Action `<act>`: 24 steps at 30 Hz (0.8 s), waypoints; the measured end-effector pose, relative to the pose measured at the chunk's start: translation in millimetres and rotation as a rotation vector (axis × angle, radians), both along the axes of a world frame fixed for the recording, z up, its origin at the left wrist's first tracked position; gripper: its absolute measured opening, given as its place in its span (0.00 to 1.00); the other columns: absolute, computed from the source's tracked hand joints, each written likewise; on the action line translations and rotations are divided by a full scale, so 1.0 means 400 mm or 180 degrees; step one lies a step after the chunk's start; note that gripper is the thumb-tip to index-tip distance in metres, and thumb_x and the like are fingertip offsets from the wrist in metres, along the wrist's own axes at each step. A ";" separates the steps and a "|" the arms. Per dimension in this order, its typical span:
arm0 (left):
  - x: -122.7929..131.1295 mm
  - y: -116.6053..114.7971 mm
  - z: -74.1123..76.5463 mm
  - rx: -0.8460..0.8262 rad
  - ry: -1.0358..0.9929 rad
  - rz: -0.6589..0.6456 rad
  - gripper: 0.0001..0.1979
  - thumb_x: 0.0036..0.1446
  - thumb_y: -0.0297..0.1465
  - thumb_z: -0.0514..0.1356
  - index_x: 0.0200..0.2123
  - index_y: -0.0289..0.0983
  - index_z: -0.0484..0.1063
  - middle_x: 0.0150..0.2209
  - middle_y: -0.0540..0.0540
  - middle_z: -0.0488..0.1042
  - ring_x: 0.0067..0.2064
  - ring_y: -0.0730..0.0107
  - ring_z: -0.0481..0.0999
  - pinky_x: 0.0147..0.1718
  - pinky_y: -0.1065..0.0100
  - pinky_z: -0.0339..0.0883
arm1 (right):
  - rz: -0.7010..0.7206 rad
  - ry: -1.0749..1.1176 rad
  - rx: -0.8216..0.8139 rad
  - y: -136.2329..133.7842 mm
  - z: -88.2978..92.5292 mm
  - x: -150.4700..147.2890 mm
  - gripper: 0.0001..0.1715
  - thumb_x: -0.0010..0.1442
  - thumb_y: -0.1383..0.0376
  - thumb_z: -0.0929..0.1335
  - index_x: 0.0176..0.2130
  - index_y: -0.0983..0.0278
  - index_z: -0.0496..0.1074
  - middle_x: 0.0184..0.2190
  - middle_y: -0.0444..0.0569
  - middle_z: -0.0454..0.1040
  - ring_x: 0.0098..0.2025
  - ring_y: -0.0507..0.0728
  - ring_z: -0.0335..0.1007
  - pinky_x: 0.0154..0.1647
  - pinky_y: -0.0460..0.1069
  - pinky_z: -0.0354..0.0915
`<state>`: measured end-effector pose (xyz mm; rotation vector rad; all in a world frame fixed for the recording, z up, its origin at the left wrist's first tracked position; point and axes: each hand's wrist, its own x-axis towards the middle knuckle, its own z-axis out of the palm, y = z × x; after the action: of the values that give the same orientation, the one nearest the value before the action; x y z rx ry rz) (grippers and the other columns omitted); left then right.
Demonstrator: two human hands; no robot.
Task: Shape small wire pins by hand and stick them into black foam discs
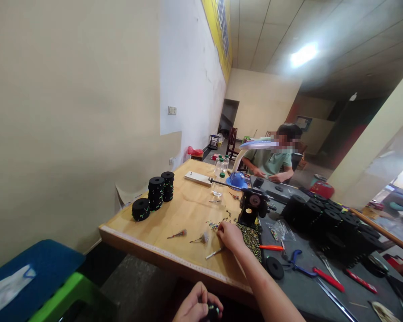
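My left hand (193, 306), low in the view at the table's front edge, is closed around a small black foam spool (213, 311) with pale green bits on it; much of the spool is hidden by the fingers and the frame edge. My right hand (230, 235) rests on the wooden tabletop with fingertips pinched together at a scatter of tiny coloured pieces (212, 224). Whatever is between those fingertips is too small to make out. A patch of small speckled beads (250, 237) lies beside my right wrist. Two small feathery-tipped bundles (204, 237) lie left of this hand.
Stacked black foam spools (156, 192) stand at the table's left edge. A black clamp-like device (251, 208) stands beyond my right hand. Blue-handled pliers (302, 264), an orange-handled tool (270, 247) and more spools (322, 219) lie on the dark mat. A co-worker (272, 161) sits opposite behind a lamp (237, 179).
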<state>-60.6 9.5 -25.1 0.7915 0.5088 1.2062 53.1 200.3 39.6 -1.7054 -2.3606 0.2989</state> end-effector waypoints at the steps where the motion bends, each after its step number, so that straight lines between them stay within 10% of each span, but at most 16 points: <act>1: -0.001 -0.001 0.003 -0.0005 -0.0002 0.0015 0.15 0.47 0.37 0.60 0.28 0.37 0.55 0.35 0.41 0.74 0.35 0.66 0.69 0.26 0.71 0.49 | -0.0010 -0.0001 -0.0005 0.001 0.000 -0.002 0.08 0.52 0.66 0.65 0.33 0.63 0.74 0.34 0.49 0.76 0.39 0.55 0.70 0.33 0.44 0.53; 12: -0.016 -0.035 0.071 -0.0302 0.0202 0.0522 0.06 0.52 0.29 0.53 0.28 0.37 0.54 0.37 0.41 0.73 0.37 0.66 0.69 0.29 0.68 0.53 | 0.0046 0.0629 0.0009 -0.040 0.038 0.022 0.10 0.57 0.64 0.63 0.32 0.66 0.71 0.33 0.51 0.75 0.35 0.54 0.70 0.33 0.44 0.57; 19: -0.019 -0.036 0.070 0.0021 0.0867 0.0792 0.05 0.56 0.29 0.50 0.29 0.38 0.55 0.40 0.43 0.72 0.38 0.67 0.67 0.33 0.67 0.57 | 0.0470 0.2072 -0.0553 -0.299 0.059 0.096 0.17 0.61 0.55 0.60 0.31 0.66 0.66 0.24 0.46 0.70 0.27 0.49 0.66 0.29 0.42 0.61; 24: -0.001 -0.040 0.092 0.0696 0.1603 0.0981 0.04 0.57 0.30 0.51 0.31 0.38 0.56 0.41 0.44 0.71 0.44 0.65 0.67 0.44 0.64 0.58 | 0.0427 0.3071 -0.1242 -0.438 0.028 0.093 0.21 0.60 0.52 0.60 0.33 0.67 0.64 0.37 0.52 0.70 0.28 0.48 0.65 0.23 0.41 0.61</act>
<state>-61.0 -6.7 11.8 1.2498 0.9478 1.3606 90.2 25.1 50.9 -1.0973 -1.7195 1.3249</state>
